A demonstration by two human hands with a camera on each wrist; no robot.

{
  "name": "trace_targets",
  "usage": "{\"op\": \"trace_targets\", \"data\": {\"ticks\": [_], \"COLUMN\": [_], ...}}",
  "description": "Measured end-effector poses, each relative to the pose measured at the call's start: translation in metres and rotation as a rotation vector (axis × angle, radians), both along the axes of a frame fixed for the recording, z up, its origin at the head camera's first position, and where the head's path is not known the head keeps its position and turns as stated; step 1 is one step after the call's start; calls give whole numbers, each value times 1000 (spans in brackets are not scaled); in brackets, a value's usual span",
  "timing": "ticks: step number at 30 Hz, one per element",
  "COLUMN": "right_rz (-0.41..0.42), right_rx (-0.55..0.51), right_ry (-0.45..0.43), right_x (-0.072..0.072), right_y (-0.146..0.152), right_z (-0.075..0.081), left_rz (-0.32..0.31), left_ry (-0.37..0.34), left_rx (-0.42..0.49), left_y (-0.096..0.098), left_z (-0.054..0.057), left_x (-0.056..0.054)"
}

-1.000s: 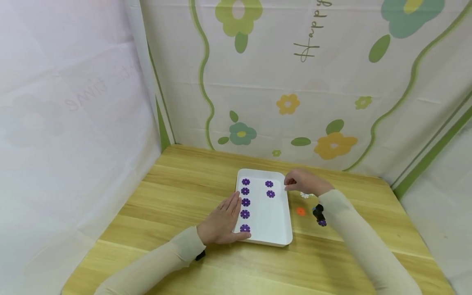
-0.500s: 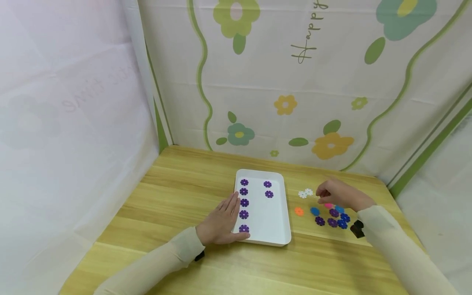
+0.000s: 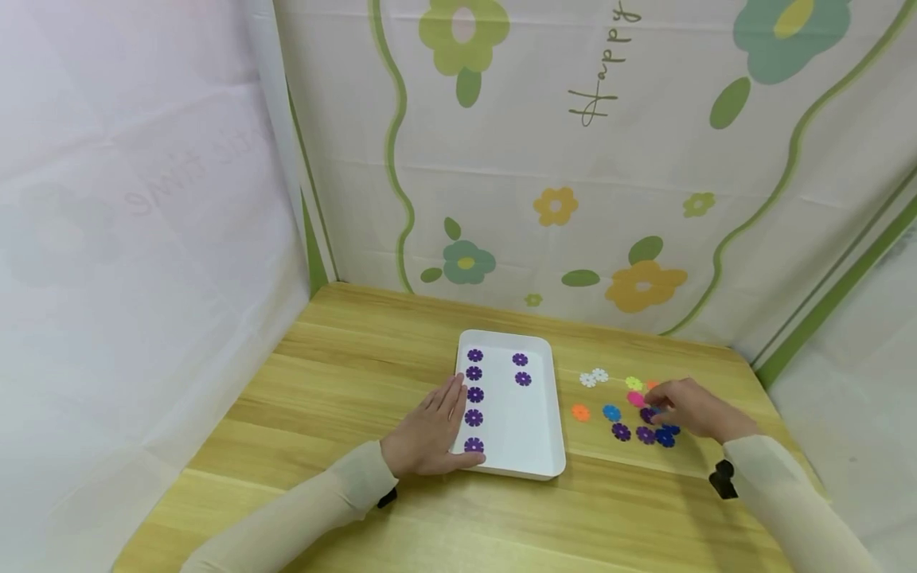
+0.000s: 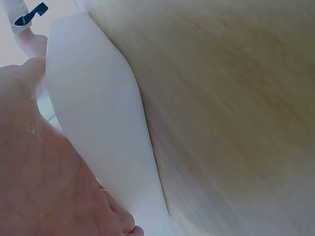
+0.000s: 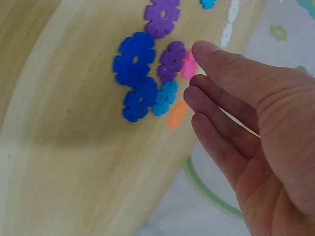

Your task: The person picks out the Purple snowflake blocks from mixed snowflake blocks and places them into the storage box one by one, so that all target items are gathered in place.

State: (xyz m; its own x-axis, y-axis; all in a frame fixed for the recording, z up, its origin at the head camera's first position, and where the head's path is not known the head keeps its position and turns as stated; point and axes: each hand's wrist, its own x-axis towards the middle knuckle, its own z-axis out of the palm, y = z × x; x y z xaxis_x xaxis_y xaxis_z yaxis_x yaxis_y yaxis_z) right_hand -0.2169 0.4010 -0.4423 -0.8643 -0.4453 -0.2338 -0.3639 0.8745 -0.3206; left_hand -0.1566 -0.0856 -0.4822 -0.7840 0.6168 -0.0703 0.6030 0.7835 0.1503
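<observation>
A white tray (image 3: 510,426) holds a left column of several purple snowflake discs (image 3: 474,418), with two more purple discs (image 3: 522,379) at its upper right. My left hand (image 3: 428,430) rests on the tray's left edge, fingers straight and thumb over the near corner; in the left wrist view the tray's outer wall (image 4: 98,98) shows beside the palm. My right hand (image 3: 691,407) hovers over the loose discs, thumb and fingertips near a purple disc (image 5: 172,61). The right wrist view shows nothing between the fingers, which are slightly bent and apart from the thumb.
Around the right hand lie blue discs (image 5: 134,59), a pink disc (image 3: 635,399), a yellow disc (image 3: 634,383) and light blue ones (image 3: 611,413). White discs (image 3: 593,377) and an orange disc (image 3: 581,412) lie nearer the tray. A printed curtain (image 3: 501,159) hangs behind the table.
My right hand has moved from the tray's right edge rightward to the loose discs, then down toward a purple one. The left hand and the discs in the tray have stayed put.
</observation>
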Motion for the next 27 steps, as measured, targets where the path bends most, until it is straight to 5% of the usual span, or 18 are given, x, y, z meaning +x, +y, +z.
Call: {"op": "trace_targets", "data": {"ticks": [13, 27], "right_rz": [6, 25], "right_rx": [-4, -163], "right_ry": [63, -60], "right_x": [-5, -20], "right_y": [6, 7], "right_z": [-25, -21], "left_rz": [-9, -5], "left_ry": [14, 27], "left_rx": [1, -3], "left_y": [0, 1], "left_z": [-3, -3], "left_x": [-1, 0]}}
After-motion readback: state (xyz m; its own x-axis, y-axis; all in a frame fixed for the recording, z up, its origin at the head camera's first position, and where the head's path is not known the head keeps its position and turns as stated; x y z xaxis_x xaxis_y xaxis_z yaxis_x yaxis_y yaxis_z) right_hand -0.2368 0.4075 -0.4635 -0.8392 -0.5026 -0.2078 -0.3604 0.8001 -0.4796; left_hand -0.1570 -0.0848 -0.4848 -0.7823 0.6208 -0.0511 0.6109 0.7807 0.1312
